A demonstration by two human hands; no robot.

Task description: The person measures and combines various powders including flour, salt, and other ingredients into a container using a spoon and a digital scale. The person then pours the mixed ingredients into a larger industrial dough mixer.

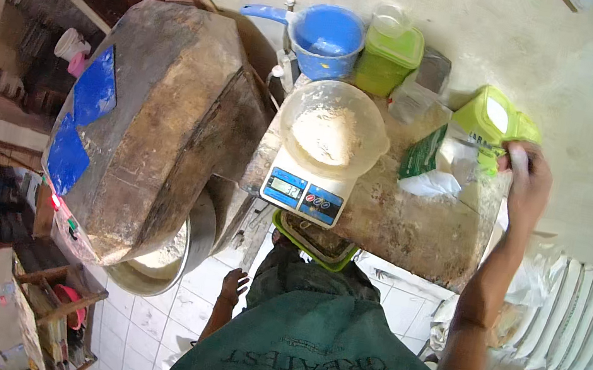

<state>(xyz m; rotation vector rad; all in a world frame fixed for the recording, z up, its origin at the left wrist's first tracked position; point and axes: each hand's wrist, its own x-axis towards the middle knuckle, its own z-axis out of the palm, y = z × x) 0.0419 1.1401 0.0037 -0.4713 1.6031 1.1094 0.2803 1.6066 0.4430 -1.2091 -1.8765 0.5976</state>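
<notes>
My right hand (531, 181) reaches forward on the right, its fingers curled closed at the near edge of a lime-green plastic container (485, 115). Whatever those fingers hold, if anything, is hidden. My left hand (235, 284) hangs low beside my body, fingers apart, holding nothing. On the wooden table (398, 233) between them stands a white digital kitchen scale (304, 193) with blue panels and a lit display. A translucent plastic bowl (375, 147) rests on it, containing a heap of off-white flour-like powder (327, 134).
A green-and-white packet (424, 155) lies near the container. Along the wall stand a blue long-handled dipper (327, 37) and a lidded green tub (390, 59). Left are a large worn wooden machine (169, 101) and a metal bowl (203, 236) with powder. White sacks (572, 317) stack at right.
</notes>
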